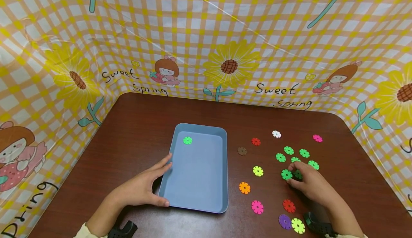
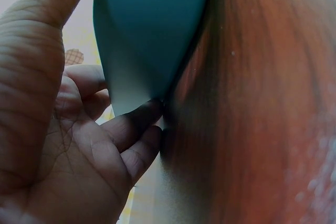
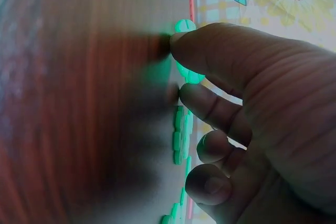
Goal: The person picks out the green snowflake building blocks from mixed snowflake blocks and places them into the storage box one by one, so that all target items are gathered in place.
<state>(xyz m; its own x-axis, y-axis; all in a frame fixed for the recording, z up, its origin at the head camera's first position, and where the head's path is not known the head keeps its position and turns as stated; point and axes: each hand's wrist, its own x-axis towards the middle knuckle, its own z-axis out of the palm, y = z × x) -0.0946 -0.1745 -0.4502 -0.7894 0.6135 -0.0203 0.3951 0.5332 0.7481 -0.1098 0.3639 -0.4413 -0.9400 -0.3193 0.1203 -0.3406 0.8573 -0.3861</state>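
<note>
My left hand (image 1: 141,187) lies against the left side of a blue-grey tray (image 1: 225,181), thumb at its near left corner and extended fingers along the wall. In the left wrist view, fingertips (image 2: 152,109) meet the tray's lower edge. One light green notched disc (image 1: 187,140) lies inside near the far end. To the right, my right hand (image 1: 310,182) pinches a green notched disc (image 1: 285,174) at table level between thumb and forefinger. Several other green discs (image 1: 280,157) lie around that hand, some partly hidden under its fingers.
Single discs are scattered between tray and right hand: brown (image 1: 242,151), yellow (image 1: 258,171), orange (image 1: 244,188) and pink (image 1: 257,207). A purple disc (image 1: 284,222) lies near the front, a white disc (image 1: 276,134) farther back. Checked cloth (image 1: 193,27) encloses the dark wooden table (image 1: 138,123).
</note>
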